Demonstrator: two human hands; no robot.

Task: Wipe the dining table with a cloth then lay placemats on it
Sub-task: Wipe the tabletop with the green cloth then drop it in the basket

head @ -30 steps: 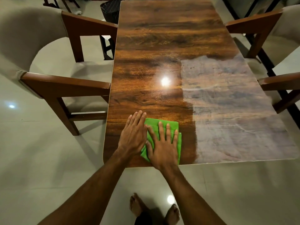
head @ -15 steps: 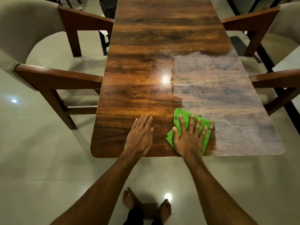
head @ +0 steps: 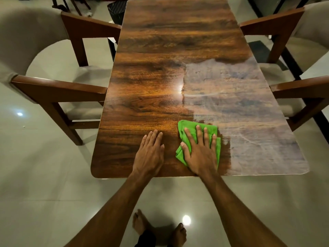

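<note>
Green cloth (head: 199,139) — near edge of dining table (head: 178,41), at the dull film's border. Right hand (head: 201,152) flat, fingers spread, pressing it down to wipe. Left hand (head: 149,152) flat, holding nothing (likely bracing).

Two armchairs with wooden arms and pale upholstery stand on the glossy tiled floor (head: 44,175), the left chair (head: 58,90) and the right chair (head: 299,86) facing each other. A dark slatted bin (head: 116,8) stands toward the floor's far edge. A bright light reflection (head: 186,219) shines near its near edge.
</note>
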